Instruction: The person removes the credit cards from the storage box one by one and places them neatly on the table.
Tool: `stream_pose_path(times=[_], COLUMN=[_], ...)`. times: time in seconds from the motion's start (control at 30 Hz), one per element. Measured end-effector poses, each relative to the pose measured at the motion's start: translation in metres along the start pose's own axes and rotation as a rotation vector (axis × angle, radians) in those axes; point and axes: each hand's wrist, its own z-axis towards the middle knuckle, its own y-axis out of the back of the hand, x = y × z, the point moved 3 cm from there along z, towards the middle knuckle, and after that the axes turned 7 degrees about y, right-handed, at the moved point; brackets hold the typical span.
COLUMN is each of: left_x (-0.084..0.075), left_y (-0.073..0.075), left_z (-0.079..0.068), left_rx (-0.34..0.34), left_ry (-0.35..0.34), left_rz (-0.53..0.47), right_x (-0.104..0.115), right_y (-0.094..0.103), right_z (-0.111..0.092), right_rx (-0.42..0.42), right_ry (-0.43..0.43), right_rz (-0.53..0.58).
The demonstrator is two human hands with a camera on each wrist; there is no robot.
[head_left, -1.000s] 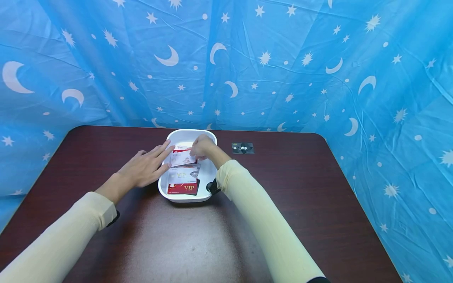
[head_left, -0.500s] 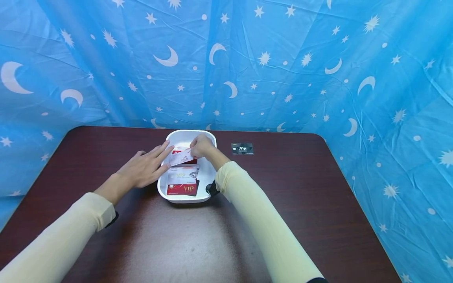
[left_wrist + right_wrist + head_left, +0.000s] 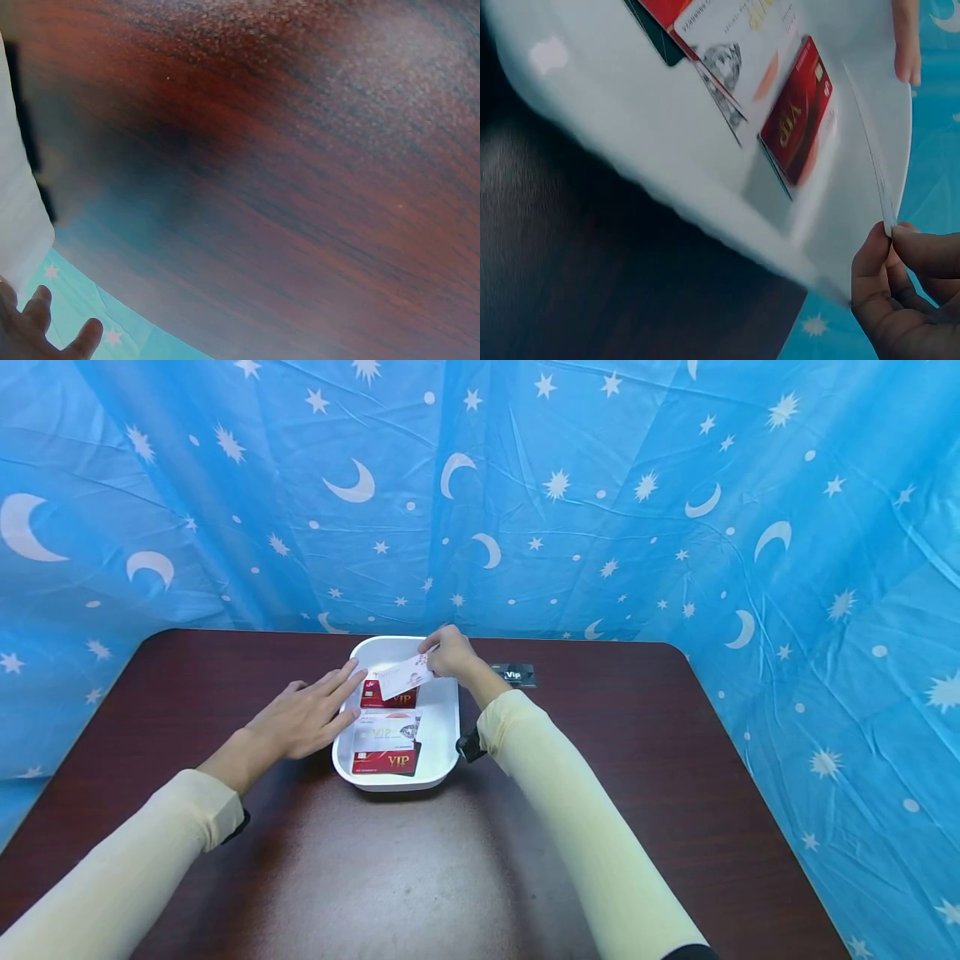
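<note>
My right hand (image 3: 452, 656) pinches a white VIP-style card with a pinkish pattern (image 3: 405, 677) by its right end, tilted above the far part of a white tray (image 3: 442, 752). Seen edge-on in the right wrist view, the white card (image 3: 868, 142) sits between thumb and fingers. Inside the tray lie a red VIP card (image 3: 393, 698), a white VIP card (image 3: 381, 735) and another red VIP card (image 3: 378, 763) nearest me, with other cards partly hidden beneath. My left hand (image 3: 307, 717) rests with spread, straight fingers at the tray's left rim.
A black Vip card (image 3: 516, 674) lies on the dark wooden table (image 3: 637, 760) right of the tray, partly covered by my right arm. Behind the table hangs a blue curtain (image 3: 525, 510) with moons and stars.
My right hand has lifted the white card off the red one and moved it up and to the right, uncovering the red card. My left hand stays at the rim.
</note>
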Motion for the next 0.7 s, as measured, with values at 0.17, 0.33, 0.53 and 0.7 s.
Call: stream_pose_path(times=[0.17, 0.33, 0.53, 0.7], left_x=[0.000, 0.000, -0.001, -0.001], left_y=[0.000, 0.000, 0.000, 0.001], left_z=[0.000, -0.001, -0.001, 0.000], left_rx=[0.001, 0.005, 0.002, 0.004], left_ry=[0.002, 0.006, 0.005, 0.008], left_rz=[-0.007, -0.011, -0.014, -0.019], right_x=[-0.008, -0.016, -0.021, -0.031], right_y=[0.023, 0.046, 0.070, 0.092], right_z=[0.002, 0.004, 0.002, -0.001], right_rx=[-0.015, -0.043, -0.086, -0.135], right_ry=[0.037, 0.026, 0.032, 0.010], right_rz=[-0.013, -0.024, -0.016, -0.003])
